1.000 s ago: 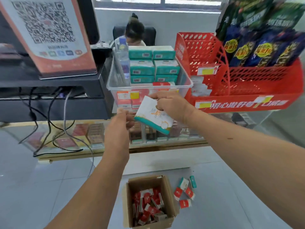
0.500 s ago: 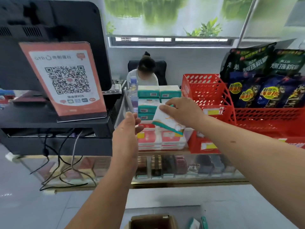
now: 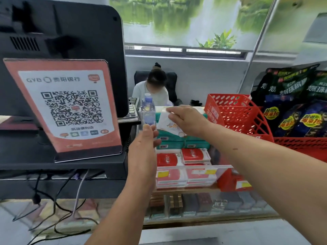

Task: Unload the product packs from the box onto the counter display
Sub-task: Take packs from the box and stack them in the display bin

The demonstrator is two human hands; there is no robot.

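Shop tabletop, payment sign (image 3: pixel 70 106) at left, red basket (image 3: pixel 238 112) at right. Between them stands the clear display bin (image 3: pixel 223 167), with teal packs (image 3: pixel 177 138) stacked over red packs (image 3: pixel 194 154). Our right hand (image 3: pixel 187 119) has its grip closed on one white pack (image 3: pixel 168 127), fingers curled over the upper edge, the pack tilted above the teal stack. Left hand (image 3: pixel 143 149): grip released, fingers loose just beside the pack's lower corner; contact not resolvable. Judgement: the pack is light, soft, film-wrapped, probably slick and crushable. We favour holding it across the short edges, thumb underneath, light squeeze only. Water bottle (image 3: pixel 148 110) stands near; we avoid knocking it.
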